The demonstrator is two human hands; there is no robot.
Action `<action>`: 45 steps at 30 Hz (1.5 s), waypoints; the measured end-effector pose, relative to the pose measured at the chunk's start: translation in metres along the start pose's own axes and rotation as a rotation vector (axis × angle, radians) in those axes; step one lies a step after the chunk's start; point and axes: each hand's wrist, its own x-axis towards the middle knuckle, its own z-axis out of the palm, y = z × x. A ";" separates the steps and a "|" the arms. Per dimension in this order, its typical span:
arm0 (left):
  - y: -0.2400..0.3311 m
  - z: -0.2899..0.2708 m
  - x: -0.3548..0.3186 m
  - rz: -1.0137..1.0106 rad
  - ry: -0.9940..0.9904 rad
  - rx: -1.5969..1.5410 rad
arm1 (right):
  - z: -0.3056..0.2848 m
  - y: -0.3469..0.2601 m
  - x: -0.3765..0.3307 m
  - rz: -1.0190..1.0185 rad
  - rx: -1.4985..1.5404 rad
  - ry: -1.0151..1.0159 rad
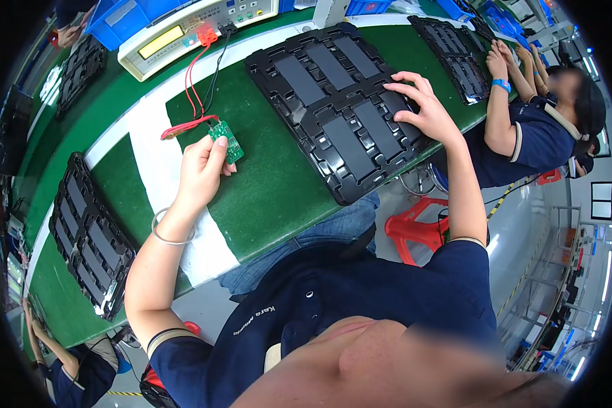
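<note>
Between thumb and fingers, my left hand (pixel 204 166) grips a small green circuit board (pixel 226 143) above the green table. Red wires (pixel 190 124) run to the board's top edge from a bench tester (pixel 190 41) with a yellow display. My right hand (pixel 421 109) is spread, its fingertips at the right edge of a large black plastic tray (pixel 323 105). Flat dark grey rectangular pieces (pixel 350 146) sit in the tray's compartments. I cannot tell whether the right hand presses on the tray or only hovers over its edge.
Another black tray (pixel 88 234) lies to the left, and a third (pixel 452 58) at the far right beside co-workers' hands (pixel 503 61). A blue bin (pixel 126 24) stands behind the tester. A white strip (pixel 160 163) crosses the green table (pixel 272 221). A red stool (pixel 415 228) stands below the table edge.
</note>
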 end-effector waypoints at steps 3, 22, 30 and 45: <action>0.000 0.000 -0.001 0.000 0.002 -0.001 | 0.001 0.005 0.002 -0.040 -0.009 0.005; -0.002 0.000 0.001 -0.003 -0.004 -0.007 | -0.004 0.008 0.033 0.153 0.284 0.087; 0.012 0.010 0.000 0.081 -0.017 -0.040 | 0.012 -0.051 0.019 0.045 0.564 0.096; 0.022 0.028 -0.013 -0.170 -0.348 -0.389 | 0.065 -0.158 0.049 -0.227 0.559 -0.102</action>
